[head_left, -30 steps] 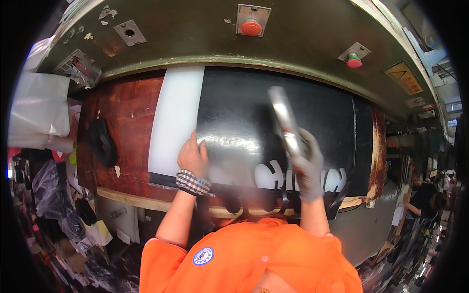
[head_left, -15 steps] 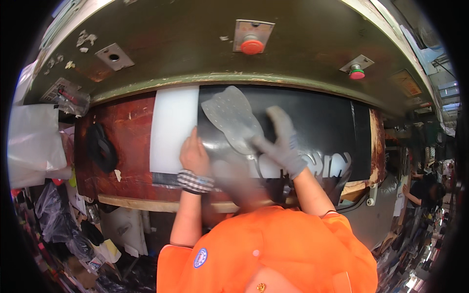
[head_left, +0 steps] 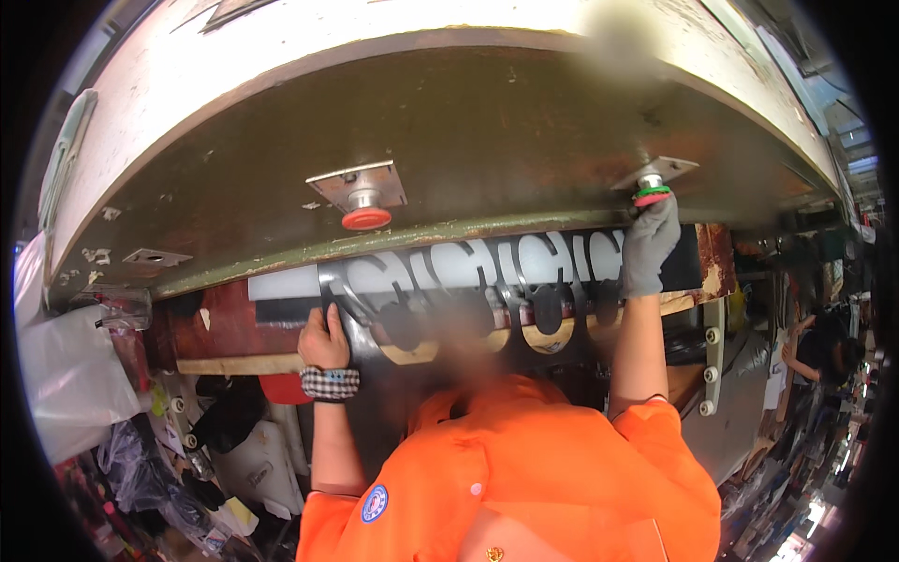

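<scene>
A black sheet (head_left: 468,309) with rounded shapes cut out of it is held flat across the press bed, under the big overhanging head of the machine (head_left: 449,140). The left hand (head_left: 323,342), bare, with a checked band at the wrist, is closed over the sheet's left edge, fingers wrapped round the rim, seemingly so the sheet is kept from sliding on the white board (head_left: 309,279) beneath. The right hand (head_left: 648,245), in a grey glove, is raised to the far right, where its fingertips are pressed up against the green-and-red button (head_left: 651,195) set in a metal plate under the machine head; the fingers are held together and nearly straight, and nothing is gripped in it. A second button, red (head_left: 366,217), sits untouched further left on its own plate. The two buttons are spaced well apart, probably so that hands are kept out from under the head. Pale bags (head_left: 66,375) hang at the left. An orange shirt (head_left: 506,478) fills the near edge.
</scene>
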`<state>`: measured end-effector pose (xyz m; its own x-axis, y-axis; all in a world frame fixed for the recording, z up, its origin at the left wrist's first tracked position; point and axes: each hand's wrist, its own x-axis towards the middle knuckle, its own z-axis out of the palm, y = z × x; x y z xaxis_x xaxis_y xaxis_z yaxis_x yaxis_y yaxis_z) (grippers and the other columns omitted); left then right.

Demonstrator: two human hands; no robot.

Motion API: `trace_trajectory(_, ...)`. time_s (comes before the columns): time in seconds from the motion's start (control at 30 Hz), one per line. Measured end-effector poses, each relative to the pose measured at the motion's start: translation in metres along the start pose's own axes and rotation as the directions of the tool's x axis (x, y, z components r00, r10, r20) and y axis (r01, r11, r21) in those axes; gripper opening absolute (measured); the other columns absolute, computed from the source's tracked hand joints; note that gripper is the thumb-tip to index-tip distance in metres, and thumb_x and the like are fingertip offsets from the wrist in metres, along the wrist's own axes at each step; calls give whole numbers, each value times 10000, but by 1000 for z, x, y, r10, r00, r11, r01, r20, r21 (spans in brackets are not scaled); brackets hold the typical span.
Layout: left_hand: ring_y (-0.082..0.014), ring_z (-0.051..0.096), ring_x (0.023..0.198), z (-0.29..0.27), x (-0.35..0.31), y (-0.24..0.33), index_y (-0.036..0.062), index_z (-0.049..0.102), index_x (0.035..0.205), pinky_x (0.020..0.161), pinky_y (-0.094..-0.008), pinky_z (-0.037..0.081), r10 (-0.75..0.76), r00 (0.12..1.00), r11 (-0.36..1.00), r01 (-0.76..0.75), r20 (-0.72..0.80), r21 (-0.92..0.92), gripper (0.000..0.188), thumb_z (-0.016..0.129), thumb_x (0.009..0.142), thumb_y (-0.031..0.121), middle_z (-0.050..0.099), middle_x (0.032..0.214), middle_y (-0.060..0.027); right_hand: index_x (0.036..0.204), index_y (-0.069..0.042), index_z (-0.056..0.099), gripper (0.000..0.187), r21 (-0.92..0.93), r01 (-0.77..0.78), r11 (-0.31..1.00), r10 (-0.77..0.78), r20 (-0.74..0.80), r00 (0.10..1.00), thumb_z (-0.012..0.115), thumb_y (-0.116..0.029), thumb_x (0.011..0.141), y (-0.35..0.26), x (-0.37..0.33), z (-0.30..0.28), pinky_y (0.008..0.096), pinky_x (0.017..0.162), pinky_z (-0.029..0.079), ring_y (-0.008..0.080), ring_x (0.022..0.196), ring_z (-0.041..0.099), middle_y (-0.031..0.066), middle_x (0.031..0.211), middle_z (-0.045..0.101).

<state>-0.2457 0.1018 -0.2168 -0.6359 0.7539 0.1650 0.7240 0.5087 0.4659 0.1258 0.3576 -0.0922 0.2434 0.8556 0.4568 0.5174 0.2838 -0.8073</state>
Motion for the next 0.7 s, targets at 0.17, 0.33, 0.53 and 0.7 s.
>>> trace_trajectory(0.17, -454, 623, 651, 9, 51, 8, 56, 601, 861, 580, -530, 468, 103, 993, 994, -101, -61, 39, 309, 584, 985, 338, 638, 675, -217, 909, -6, 608, 265, 18, 58, 998, -60, 90, 994, 498, -204, 1047, 20, -10, -19, 289, 663, 448, 130, 699, 523, 52, 759, 568)
trace_trajectory(0.33, -416, 607, 565, 4, 56, 14, 57, 601, 787, 523, -515, 439, -38, 999, 999, 38, -15, -39, 345, 596, 973, 347, 584, 578, -187, 1132, 16, 647, 299, -226, -83, 971, 78, -32, 996, 650, -232, 965, 94, -38, -54, 319, 869, 498, 199, 925, 626, 134, 1007, 668)
trace_trajectory(0.53, -420, 581, 586, 6, 50, 8, 43, 550, 723, 547, -493, 429, -24, 997, 997, 19, -74, -68, 417, 577, 995, 358, 567, 606, -196, 1128, 24, 684, 416, -229, -416, 880, 417, -49, 908, 696, -342, 931, 164, -21, -76, 345, 818, 517, 246, 850, 651, 146, 999, 719)
trace_trajectory(0.7, -440, 549, 592, 8, 24, -4, 40, 555, 762, 539, -498, 416, 76, 979, 991, -94, -187, -91, 400, 534, 1032, 335, 562, 646, -225, 926, 35, 702, 481, -393, -231, 890, 279, 69, 958, 578, -426, 984, 147, -46, -113, 394, 719, 477, 244, 723, 629, 203, 757, 659)
